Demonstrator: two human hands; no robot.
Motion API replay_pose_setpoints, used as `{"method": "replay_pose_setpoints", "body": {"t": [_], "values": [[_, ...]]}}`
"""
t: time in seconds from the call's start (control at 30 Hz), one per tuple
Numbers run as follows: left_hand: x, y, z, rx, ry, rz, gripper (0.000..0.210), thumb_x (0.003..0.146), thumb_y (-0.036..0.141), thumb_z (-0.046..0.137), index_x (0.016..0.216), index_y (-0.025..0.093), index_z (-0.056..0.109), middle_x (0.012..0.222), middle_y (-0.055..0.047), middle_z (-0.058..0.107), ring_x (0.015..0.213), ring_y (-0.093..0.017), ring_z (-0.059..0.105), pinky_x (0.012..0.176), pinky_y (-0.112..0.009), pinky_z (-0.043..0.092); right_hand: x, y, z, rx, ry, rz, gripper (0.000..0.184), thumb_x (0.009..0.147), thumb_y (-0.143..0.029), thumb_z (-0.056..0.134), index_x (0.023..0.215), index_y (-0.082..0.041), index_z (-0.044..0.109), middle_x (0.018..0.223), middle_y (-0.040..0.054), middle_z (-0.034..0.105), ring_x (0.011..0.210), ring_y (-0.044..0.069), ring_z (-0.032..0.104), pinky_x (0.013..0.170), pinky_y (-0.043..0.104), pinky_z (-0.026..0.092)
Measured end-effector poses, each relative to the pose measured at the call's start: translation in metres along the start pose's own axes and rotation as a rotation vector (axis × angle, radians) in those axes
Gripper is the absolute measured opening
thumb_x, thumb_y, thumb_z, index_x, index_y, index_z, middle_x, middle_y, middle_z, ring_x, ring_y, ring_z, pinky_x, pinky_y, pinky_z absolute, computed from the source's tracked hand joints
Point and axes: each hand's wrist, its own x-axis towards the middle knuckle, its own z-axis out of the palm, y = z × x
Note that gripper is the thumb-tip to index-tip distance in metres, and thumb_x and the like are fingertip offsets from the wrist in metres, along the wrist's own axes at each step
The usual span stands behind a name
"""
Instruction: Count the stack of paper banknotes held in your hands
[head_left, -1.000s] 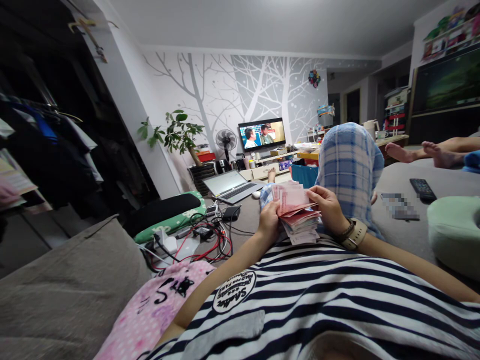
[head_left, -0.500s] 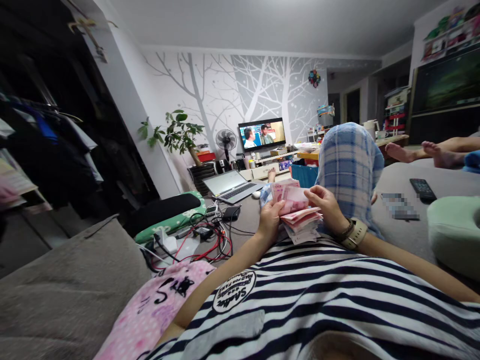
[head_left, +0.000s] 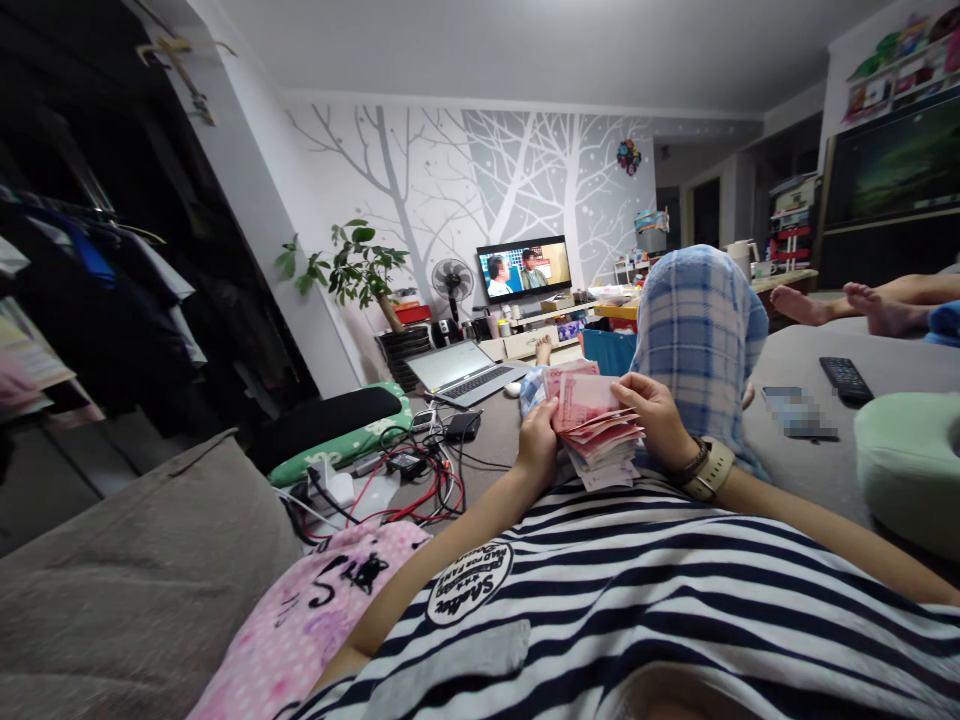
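My left hand (head_left: 538, 438) is closed on the left side of a stack of red banknotes (head_left: 592, 405), its thumb lying on top. The notes are fanned out, with some folded down and paler edges showing at the bottom of the bundle. At the right edge of the upper note, my right hand (head_left: 651, 415) pinches with thumb and fingers. A watch and a dark bracelet circle the right wrist. Both hands are above my lap, in front of a raised knee in blue plaid trousers (head_left: 686, 330). How many notes there are cannot be made out.
Left of me lie an open laptop (head_left: 476, 378), tangled cables (head_left: 431, 480) and a pink blanket (head_left: 337, 600). On the right are a black remote (head_left: 845, 380), a blurred flat item (head_left: 799, 412) and a pale green cushion (head_left: 907, 465). Another person's feet (head_left: 862, 308) rest beyond.
The top banknote has shifted and now stands more upright between my hands. Several notes lie folded lower over the bundle. My arms and surroundings have hardly moved.
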Motion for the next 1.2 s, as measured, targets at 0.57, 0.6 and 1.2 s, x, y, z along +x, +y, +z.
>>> {"method": "replay_pose_setpoints", "body": {"t": [0.57, 0.6, 1.2], "values": [[-0.011, 0.022, 0.003, 0.019, -0.104, -0.064, 0.019, 0.081, 0.018, 0.079, 0.066, 0.025, 0.072, 0.078, -0.008, 0.073, 0.092, -0.031, 0.065, 0.090, -0.042, 0.058, 0.000, -0.001, 0.001, -0.006, 0.007, -0.005, 0.051, 0.068, -0.069, 0.091, 0.068, -0.025, 0.064, 0.063, -0.0034, 0.051, 0.061, 0.015, 0.038, 0.055, 0.029, 0.031], [-0.010, 0.020, 0.003, 0.024, -0.100, -0.048, 0.018, 0.081, 0.018, 0.079, 0.066, 0.025, 0.071, 0.079, -0.008, 0.073, 0.095, -0.032, 0.066, 0.090, -0.042, 0.058, 0.000, -0.001, 0.001, -0.004, 0.010, -0.004, 0.051, 0.068, -0.069, 0.091, 0.068, -0.025, 0.064, 0.063, -0.0035, 0.051, 0.061, 0.014, 0.038, 0.054, 0.029, 0.031], [-0.002, 0.000, 0.005, -0.148, -0.110, -0.108, 0.016, 0.077, 0.036, 0.086, 0.078, 0.025, 0.074, 0.083, -0.008, 0.079, 0.110, -0.038, 0.079, 0.092, -0.046, 0.067, 0.002, 0.004, -0.001, 0.005, -0.025, 0.008, 0.069, 0.073, -0.092, 0.082, 0.070, -0.026, 0.064, 0.054, -0.0015, 0.055, 0.051, 0.014, 0.040, 0.051, 0.030, 0.032]]}}
